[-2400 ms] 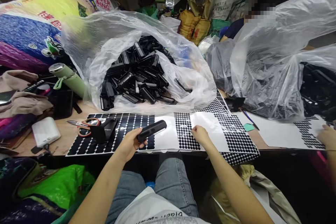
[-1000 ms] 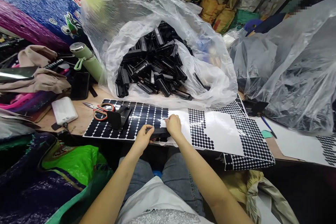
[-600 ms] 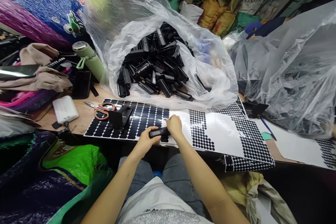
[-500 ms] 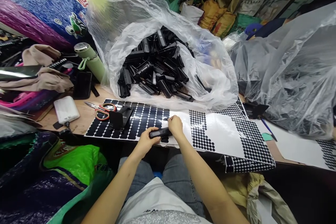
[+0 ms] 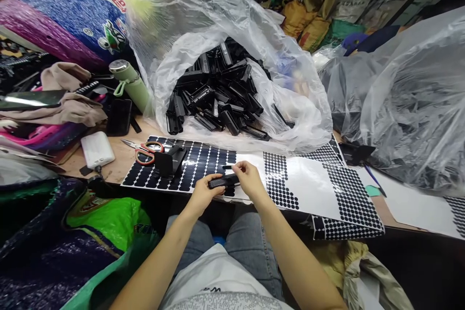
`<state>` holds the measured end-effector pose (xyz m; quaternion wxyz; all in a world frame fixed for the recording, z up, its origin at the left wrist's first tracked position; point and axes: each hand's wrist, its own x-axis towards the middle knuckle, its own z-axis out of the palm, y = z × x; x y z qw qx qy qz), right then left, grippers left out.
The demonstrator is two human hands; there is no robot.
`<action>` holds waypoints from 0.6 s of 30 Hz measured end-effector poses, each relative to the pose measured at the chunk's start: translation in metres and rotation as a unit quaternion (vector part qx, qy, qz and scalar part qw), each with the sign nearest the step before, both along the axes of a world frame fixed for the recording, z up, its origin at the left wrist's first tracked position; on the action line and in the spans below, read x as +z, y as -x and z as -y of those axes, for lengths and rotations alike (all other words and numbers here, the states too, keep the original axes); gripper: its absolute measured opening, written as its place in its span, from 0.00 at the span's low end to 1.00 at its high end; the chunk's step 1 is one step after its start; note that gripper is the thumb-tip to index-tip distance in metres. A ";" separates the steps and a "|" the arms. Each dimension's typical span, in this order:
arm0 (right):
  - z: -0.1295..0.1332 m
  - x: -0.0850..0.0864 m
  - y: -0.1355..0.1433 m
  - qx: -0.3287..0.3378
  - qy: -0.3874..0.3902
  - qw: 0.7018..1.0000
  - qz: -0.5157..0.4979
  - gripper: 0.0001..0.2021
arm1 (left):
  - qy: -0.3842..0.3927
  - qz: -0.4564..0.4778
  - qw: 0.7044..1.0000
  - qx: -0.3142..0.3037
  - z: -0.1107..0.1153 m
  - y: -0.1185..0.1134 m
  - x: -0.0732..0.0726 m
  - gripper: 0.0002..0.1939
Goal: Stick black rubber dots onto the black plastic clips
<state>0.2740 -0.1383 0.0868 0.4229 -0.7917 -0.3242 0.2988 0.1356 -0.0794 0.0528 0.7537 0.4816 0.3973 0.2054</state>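
Observation:
My left hand [image 5: 204,193] is closed around the end of a long black plastic part [image 5: 223,181], held level above the front edge of the table. Just above that part, my right hand [image 5: 248,178] pinches a small black sticker [image 5: 227,167] between thumb and fingertips. Beneath both hands lies a white sheet with rows of black rounded stickers [image 5: 203,157]. A black stand-like piece [image 5: 170,162] rests on this sheet, beside scissors with orange handles [image 5: 145,151]. Behind, a clear plastic bag [image 5: 290,121] lies open, full of similar black parts [image 5: 218,92].
To the left are a white power bank [image 5: 97,150], a black phone [image 5: 119,117] and a green bottle [image 5: 130,85]. Sheets of round black dots [image 5: 350,189] hang over the front edge at right. Another big plastic bag [image 5: 414,106] stands behind them.
My right hand has lifted slightly and drawn back to the right, with a small black sticker now showing at its fingertips. My left hand still holds the black part. The view has shifted slightly.

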 end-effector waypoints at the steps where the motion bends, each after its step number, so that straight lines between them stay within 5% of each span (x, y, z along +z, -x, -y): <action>1: 0.008 0.007 0.003 0.022 -0.023 0.999 -0.037 0.08 | 0.008 0.016 1.000 -0.006 0.001 0.000 0.006 0.25; 9: 0.039 0.035 0.012 0.057 -0.047 0.995 -0.064 0.06 | -0.022 0.053 0.997 -0.044 0.013 -0.009 0.047 0.22; 18: 0.046 0.042 0.014 0.042 -0.055 0.995 -0.073 0.07 | -0.044 0.059 0.996 -0.049 0.019 -0.010 0.048 0.20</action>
